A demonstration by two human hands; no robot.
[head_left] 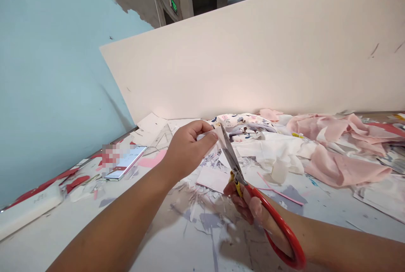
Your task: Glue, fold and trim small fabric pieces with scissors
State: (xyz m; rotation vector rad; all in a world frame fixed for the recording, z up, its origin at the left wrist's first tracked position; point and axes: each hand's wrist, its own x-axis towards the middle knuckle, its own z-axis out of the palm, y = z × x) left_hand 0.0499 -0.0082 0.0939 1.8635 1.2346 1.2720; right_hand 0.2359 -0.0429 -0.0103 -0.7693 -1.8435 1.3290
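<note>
My left hand [190, 147] pinches a small pale pink piece [221, 136], paper or cloth, between thumb and fingers. Red-handled scissors [232, 158] are in my right hand [248, 206], which is wrapped around the handles. Their blades point up and away, right beside the pale piece, and look slightly apart. I cannot make out whether they touch its edge. Something yellow shows near the scissors' pivot. Below my hands lie a whitish-pink sheet [213, 179] and many thin cut shreds [202, 204].
A phone [126, 162] lies at left, near red scraps [77, 183] and a white case [34, 208]. A clear set square [160, 139] lies behind. Pink cloth [344, 166], white cloth and floral fabric [243, 120] cover the back right. A pale board [253, 56] stands behind the table.
</note>
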